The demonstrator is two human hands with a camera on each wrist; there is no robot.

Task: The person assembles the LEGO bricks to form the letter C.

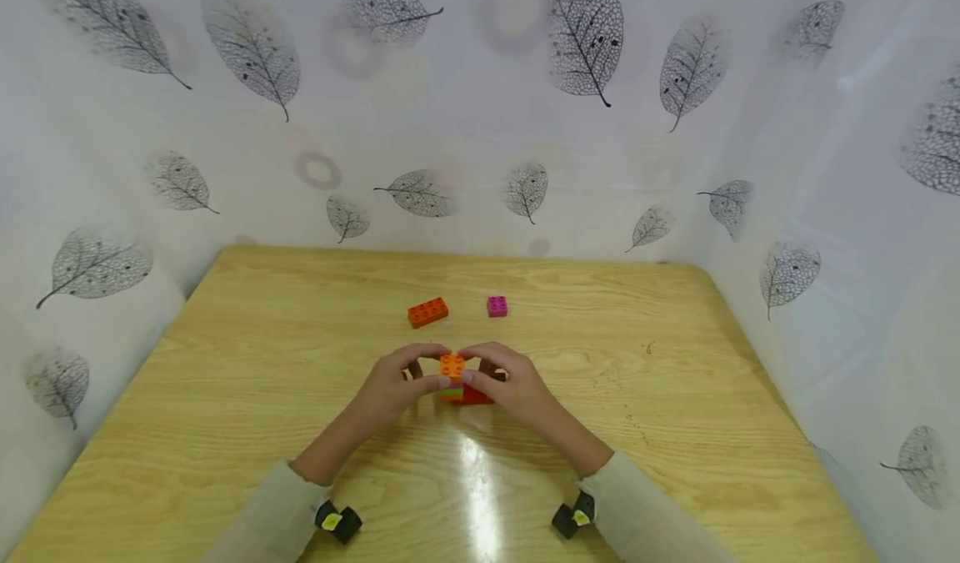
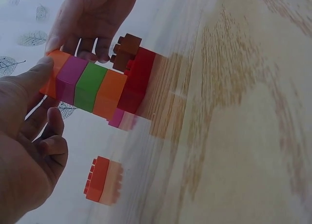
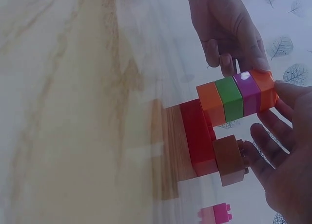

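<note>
A tower of toy building bricks stands on a long red brick. From the bottom it has an orange brick, a green brick, a purple brick and a top orange brick. Beside the tower, a brown brick sits on the red brick's other end. My left hand pinches the top orange brick from the left between thumb and fingers. From the right, my right hand holds the same brick with thumb and fingertips; its lower fingers hang near the brown brick.
Beyond the hands, an orange-red brick lies to the left on the wooden table, and a small pink brick to the right. A leaf-patterned white cloth hangs behind the table and along its sides.
</note>
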